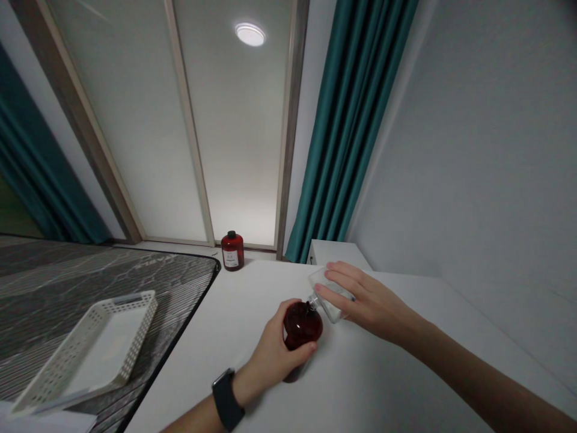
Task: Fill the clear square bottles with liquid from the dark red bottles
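My left hand [274, 352], with a dark watch on the wrist, is wrapped round a dark red bottle [301, 326] that stands on the white table [360, 385]. My right hand [367, 300] grips a clear container [329, 297] holding something white. The container is tilted, with its neck down at the red bottle's opening. The two vessels touch at that spot.
A second dark red bottle with a black cap [232, 251] stands at the table's far edge by the window. A white perforated tray [90, 349] lies on a grey patterned surface [112, 270] at left. A white box [333, 249] sits by the teal curtain [347, 132].
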`<state>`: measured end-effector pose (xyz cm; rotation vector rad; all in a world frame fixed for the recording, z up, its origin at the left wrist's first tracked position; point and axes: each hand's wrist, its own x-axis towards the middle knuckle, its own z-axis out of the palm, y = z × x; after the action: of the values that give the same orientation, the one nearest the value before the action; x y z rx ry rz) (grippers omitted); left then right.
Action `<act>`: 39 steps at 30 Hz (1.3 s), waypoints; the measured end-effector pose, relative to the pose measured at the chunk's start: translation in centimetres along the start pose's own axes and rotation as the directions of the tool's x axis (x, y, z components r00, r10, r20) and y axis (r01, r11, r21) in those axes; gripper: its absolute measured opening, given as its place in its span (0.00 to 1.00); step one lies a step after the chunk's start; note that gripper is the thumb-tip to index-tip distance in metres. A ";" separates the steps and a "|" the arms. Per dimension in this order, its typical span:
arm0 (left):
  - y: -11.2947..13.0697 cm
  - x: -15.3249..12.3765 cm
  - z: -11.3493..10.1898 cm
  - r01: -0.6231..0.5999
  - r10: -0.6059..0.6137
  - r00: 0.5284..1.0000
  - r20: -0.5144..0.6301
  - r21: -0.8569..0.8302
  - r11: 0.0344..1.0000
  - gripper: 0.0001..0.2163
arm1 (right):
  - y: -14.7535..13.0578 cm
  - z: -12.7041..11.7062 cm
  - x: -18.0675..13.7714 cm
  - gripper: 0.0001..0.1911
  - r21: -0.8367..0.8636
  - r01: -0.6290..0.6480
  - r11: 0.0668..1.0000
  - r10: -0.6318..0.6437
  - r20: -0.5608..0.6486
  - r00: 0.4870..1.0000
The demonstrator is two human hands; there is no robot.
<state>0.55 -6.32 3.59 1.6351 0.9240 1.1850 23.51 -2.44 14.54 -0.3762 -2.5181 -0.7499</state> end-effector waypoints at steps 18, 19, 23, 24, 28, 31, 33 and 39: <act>0.1 0.1 0.0 -0.009 0.009 0.999 -0.033 0.015 1.000 0.29 | 0.3 -0.7 1.2 0.18 -0.045 0.052 0.998 -0.052 0.007 0.999; 0.1 0.1 0.0 -0.007 0.008 0.999 -0.038 0.028 1.000 0.30 | 0.4 -0.8 1.2 0.18 -0.046 0.052 0.998 -0.052 0.011 0.999; 0.3 0.1 -0.1 0.007 -0.003 0.999 -0.054 0.062 0.998 0.30 | 0.4 -0.9 1.5 0.20 -0.025 0.054 0.998 -0.053 0.042 0.998; 0.4 0.1 -0.1 0.008 -0.005 0.999 -0.053 0.062 0.998 0.29 | 0.4 -0.9 1.6 0.20 -0.025 0.057 0.998 -0.055 0.048 0.997; 0.4 0.1 -0.1 -0.003 0.006 0.999 -0.048 0.050 0.999 0.29 | 0.4 -1.0 1.7 0.20 -0.034 0.059 0.998 -0.057 0.055 0.997; 0.3 0.2 0.0 -0.004 0.007 0.998 -0.057 0.048 0.999 0.29 | 0.4 -1.0 1.6 0.20 -0.015 0.057 0.998 -0.056 0.050 0.997; 0.3 0.2 0.0 -0.002 0.005 0.998 -0.058 0.048 0.999 0.29 | 0.5 -1.0 1.6 0.19 -0.015 0.059 0.998 -0.058 0.045 0.997; 0.2 0.1 0.0 -0.008 0.009 0.999 -0.047 0.039 0.999 0.29 | 0.6 -0.8 1.4 0.17 -0.048 0.077 0.996 -0.075 0.032 0.997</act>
<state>0.55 -6.28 3.86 1.6490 0.9761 1.2234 22.82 -2.25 16.10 -0.3118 -2.5585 -0.8427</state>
